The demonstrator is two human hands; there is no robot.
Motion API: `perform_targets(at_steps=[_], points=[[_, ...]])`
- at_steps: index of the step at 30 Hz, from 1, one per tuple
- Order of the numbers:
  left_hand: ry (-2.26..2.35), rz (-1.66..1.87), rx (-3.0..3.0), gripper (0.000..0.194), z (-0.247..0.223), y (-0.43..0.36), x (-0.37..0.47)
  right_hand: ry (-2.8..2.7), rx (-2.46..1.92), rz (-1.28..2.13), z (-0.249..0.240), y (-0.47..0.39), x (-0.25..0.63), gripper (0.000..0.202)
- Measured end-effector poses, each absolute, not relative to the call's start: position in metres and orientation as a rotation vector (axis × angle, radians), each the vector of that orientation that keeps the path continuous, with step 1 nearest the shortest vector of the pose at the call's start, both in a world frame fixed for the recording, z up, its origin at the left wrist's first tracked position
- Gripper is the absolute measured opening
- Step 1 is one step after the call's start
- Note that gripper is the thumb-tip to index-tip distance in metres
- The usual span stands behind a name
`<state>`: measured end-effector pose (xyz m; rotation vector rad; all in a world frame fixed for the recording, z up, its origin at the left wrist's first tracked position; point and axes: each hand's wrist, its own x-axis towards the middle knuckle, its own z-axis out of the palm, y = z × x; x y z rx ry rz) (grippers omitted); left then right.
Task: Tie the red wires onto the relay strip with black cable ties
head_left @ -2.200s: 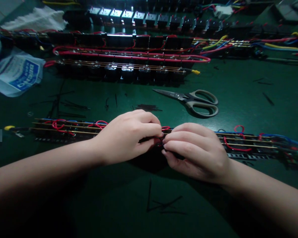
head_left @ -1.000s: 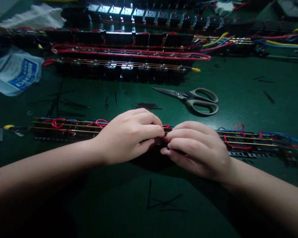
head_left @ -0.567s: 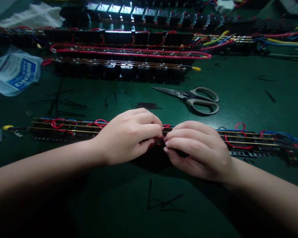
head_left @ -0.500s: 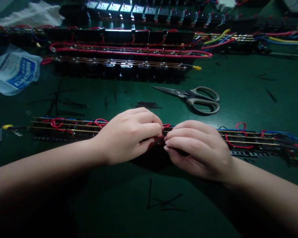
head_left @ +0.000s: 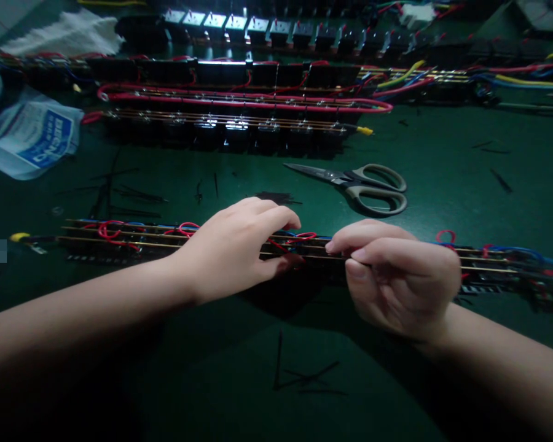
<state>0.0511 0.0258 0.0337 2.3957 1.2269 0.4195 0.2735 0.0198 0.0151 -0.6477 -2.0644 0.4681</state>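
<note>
A long wired assembly with brass rods and red and blue wires lies across the green table. Over its middle is my left hand, with thumb and fingers apart around the rods and a red wire loop. Just right of it, my right hand is closed in a pinch above the rods; what it pinches, if anything, is too small to make out. The fingertips of the two hands are apart.
Scissors lie behind my hands. Further back stands a larger assembly with a red cable loop. A plastic bag is at the left. Thin black strips lie in front.
My left thumb and fingers have spread apart. My right hand has moved right, away from my left hand, and turned with its fingers curled. The red wire loop between them now shows more.
</note>
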Motion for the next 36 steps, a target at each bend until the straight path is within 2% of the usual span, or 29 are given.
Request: perform_targets(at_steps=[7,30,36], points=[[1.177,0.414,2.396,0.026,0.0328,0.0262,0.0503,-2.043,-0.635,0.452,0.0144,0.0182,0.2733,0.012],[1.166,0.42,2.397,0.023,0.0364,0.0261,0.0513,-2.006,-0.611,0.381,0.0136,0.0219,0.2753,0.023],[1.165,0.416,2.38,0.023,0.0366,0.0254,0.0518,-1.957,-0.653,0.404,0.0126,0.0216,0.2747,0.021]])
